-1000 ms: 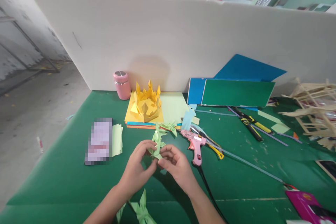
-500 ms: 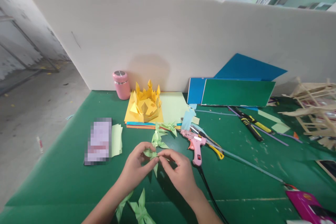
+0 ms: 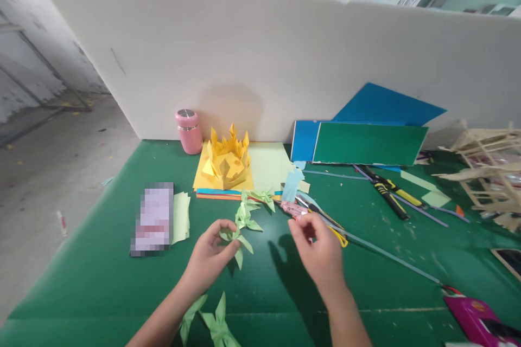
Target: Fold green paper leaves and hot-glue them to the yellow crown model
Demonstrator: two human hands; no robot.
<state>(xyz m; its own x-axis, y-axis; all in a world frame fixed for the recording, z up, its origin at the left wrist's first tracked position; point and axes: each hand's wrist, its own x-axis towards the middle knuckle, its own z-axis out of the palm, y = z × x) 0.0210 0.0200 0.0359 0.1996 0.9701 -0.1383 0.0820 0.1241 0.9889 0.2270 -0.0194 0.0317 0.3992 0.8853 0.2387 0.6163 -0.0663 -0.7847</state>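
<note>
My left hand (image 3: 214,252) pinches a light green folded paper flower (image 3: 234,236) between thumb and fingers, and its pointed petals stick out to the right and below. Just beyond it, more green paper flowers (image 3: 246,214) lie in a short chain. My right hand (image 3: 319,249) hovers over the pink glue gun (image 3: 293,210), covering its handle. The thumb and forefinger are loosely curved with a small gap between them, and I see nothing in them. Two more green paper flowers (image 3: 220,328) lie near the front edge, partly hidden by my left forearm.
A yellow paper crown (image 3: 226,168) rests on stacked coloured paper. Behind it are a pink flask (image 3: 189,133) and a white board (image 3: 260,65). A phone-like pixelated object (image 3: 152,219) lies left. Pliers (image 3: 388,195), a magenta box (image 3: 472,317) and a wooden-stick model (image 3: 488,168) are right.
My right hand has left the paper flower and moved right, over the glue gun. My left hand stays in place, still holding the flower, whose petals now show more fully.
</note>
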